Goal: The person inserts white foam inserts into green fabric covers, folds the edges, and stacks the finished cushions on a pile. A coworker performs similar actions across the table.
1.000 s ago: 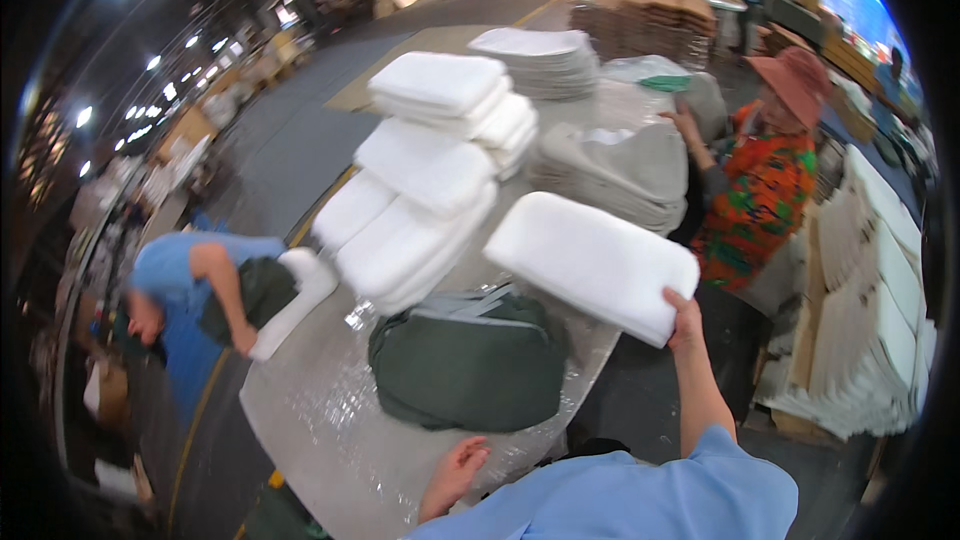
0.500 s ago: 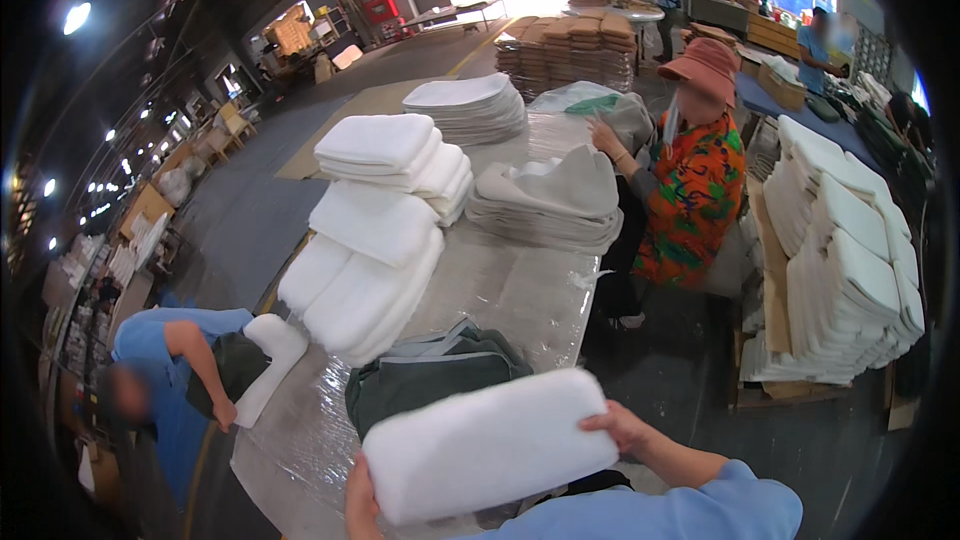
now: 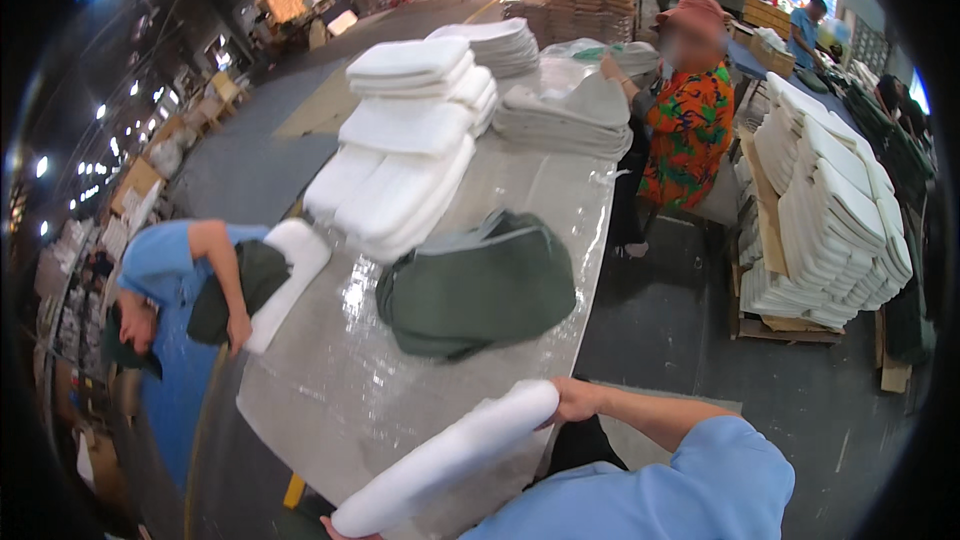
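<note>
A thick white padded cushion [image 3: 450,455] with rounded ends is stretched between my two hands, seen nearly edge-on above the near end of the table. My right hand [image 3: 574,402] grips its right end, the fingers partly hidden behind it. At the lower left end, my left hand [image 3: 345,531] holds the other end, with only part of it in view. Beyond the cushion, a dark green fabric cover [image 3: 480,290] with grey edging lies flattened on the plastic-wrapped table [image 3: 330,390].
White pads [image 3: 395,180] are piled on the table's left side, with grey-white pads [image 3: 565,115] behind. At left, a co-worker [image 3: 165,265] handles green fabric and a white pad. Another person in a patterned top [image 3: 690,130] sits at right, near a pallet stack [image 3: 830,210].
The white cushion has come nearer to me and tipped from showing its broad face to edge-on, its left end lower. The green cover is now fully uncovered. My view has shifted.
</note>
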The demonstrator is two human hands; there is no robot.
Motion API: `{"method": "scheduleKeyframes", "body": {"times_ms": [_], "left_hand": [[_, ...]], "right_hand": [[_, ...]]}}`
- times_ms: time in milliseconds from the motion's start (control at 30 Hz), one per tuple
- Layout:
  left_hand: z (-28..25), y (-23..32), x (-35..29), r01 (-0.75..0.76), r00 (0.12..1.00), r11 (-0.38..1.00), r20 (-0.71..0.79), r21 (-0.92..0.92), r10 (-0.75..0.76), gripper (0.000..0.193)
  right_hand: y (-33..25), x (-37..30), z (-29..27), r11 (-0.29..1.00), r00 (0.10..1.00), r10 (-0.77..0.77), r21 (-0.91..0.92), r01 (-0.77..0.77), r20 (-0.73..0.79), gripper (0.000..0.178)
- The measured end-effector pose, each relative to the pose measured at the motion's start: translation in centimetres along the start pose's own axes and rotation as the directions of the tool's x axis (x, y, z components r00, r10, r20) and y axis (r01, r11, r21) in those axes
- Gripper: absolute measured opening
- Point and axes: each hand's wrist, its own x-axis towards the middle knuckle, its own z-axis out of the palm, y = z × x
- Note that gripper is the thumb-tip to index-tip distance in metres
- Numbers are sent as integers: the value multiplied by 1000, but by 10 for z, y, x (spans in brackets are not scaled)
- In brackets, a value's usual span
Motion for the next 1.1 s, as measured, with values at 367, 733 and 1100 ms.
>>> {"method": "scheduleKeyframes", "body": {"times_ms": [367,733,1100], "left_hand": [[-26,10,18,-379,906,709,396,595,152,49],[121,-7,-50,-768,637,-103,736,632,-230,64],[118,-15,-66,-769,634,-97,734,632,-243,67]], "right_hand": [[64,-1,31,975,973,-3,-218,-48,-230,53],[-4,104,-68,669,973,127,-707,-229,-194,52],[30,240,-29,494,863,-346,-854,-166,-368,26]]}}
